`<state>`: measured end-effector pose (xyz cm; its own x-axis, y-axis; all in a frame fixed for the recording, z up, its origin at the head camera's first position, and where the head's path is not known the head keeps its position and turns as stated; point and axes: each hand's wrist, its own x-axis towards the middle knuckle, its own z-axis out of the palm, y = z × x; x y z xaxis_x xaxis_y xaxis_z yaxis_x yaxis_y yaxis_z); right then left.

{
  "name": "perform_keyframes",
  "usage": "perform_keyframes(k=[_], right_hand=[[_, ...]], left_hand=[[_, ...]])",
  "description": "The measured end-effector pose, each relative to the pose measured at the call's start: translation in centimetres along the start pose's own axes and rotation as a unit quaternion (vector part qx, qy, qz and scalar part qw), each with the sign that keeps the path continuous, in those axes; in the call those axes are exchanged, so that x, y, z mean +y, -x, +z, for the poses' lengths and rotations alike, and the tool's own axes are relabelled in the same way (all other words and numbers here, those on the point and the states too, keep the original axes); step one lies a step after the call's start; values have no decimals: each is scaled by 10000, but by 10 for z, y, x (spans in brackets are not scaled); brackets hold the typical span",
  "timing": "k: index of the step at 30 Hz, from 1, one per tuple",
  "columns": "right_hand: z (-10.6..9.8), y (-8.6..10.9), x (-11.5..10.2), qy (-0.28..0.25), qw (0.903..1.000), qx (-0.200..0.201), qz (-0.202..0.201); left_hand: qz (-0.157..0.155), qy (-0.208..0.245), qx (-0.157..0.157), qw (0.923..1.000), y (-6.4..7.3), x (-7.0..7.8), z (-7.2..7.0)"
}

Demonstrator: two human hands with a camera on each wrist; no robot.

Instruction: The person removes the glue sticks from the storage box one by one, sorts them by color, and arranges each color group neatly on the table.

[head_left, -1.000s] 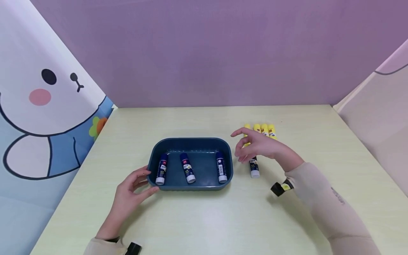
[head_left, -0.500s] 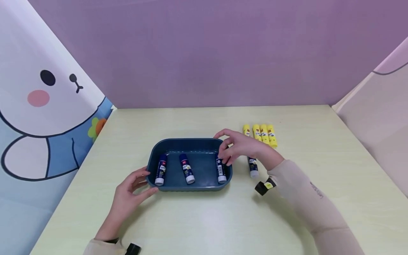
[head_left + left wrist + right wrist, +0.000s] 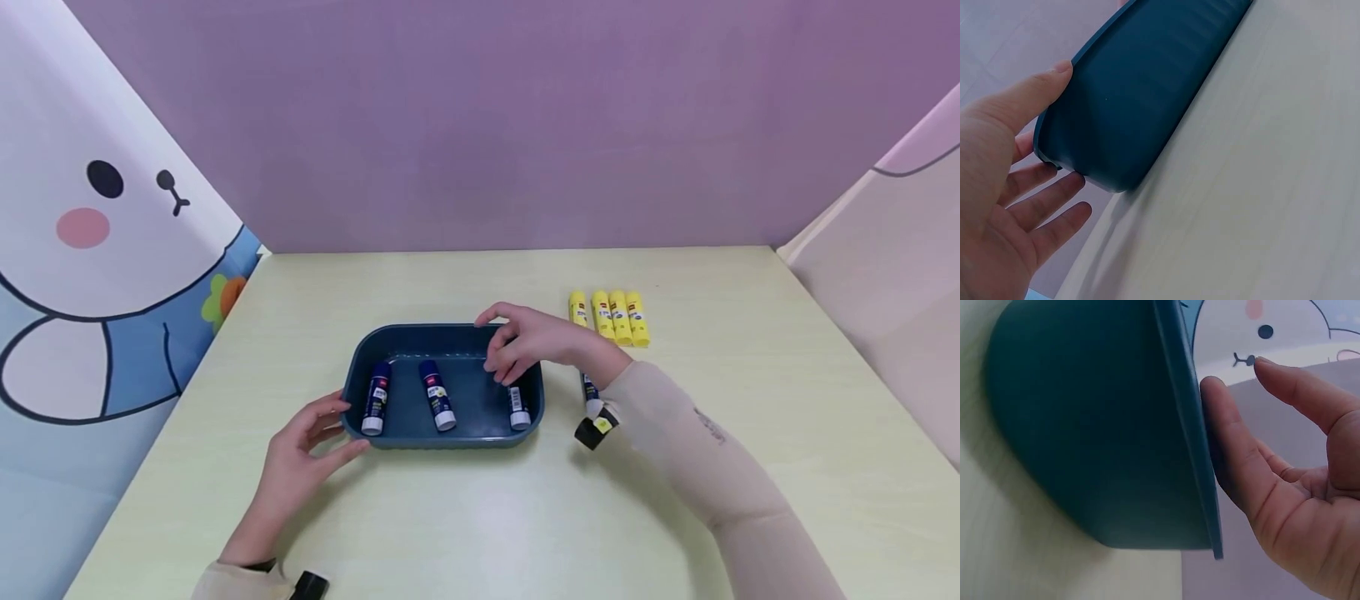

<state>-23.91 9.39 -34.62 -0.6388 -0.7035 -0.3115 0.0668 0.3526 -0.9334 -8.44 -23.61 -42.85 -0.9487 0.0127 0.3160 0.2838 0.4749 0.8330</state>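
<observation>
My left hand (image 3: 303, 458) holds the left front corner of a dark blue plastic tray (image 3: 450, 440). In the left wrist view its thumb (image 3: 1054, 80) lies against the rim and several fingertips touch the end wall. Inside the tray lie three blue glue sticks with white ends: one at the left (image 3: 377, 398), one nearer the middle (image 3: 438, 395) and one at the right (image 3: 518, 408). Over the tray's right part hovers my right hand (image 3: 536, 340), fingers loosely bent and holding nothing; it hides the right stick's top. The right wrist view shows thumb and fingers apart, beyond the rim.
To the right of the tray, several yellow glue sticks (image 3: 619, 318) lie in a row on the pale table (image 3: 480, 517). Another blue glue stick (image 3: 590, 393) lies below them, partly behind the right wrist. A purple wall (image 3: 510, 125) stands behind.
My right hand has moved left, from above the glue sticks on the table to over the tray. My left hand and the glue sticks have stayed in place.
</observation>
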Motion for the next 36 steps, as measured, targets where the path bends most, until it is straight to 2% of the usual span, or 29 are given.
perform_keyframes(k=[7,16,29,36], right_hand=[[13,-13,-6,162,9993,-247,243],[29,-29,-3,67,9975,-455,534],[46,-45,0,-195,9947,-437,913],[58,-53,2,130,9921,-396,1187]], left_hand=[[14,-40,-1,10000,0,0,0],[73,62,55,9999,1,1,0],[231,91,64,9997,0,1,0],[171,41,51,9998,0,0,0]])
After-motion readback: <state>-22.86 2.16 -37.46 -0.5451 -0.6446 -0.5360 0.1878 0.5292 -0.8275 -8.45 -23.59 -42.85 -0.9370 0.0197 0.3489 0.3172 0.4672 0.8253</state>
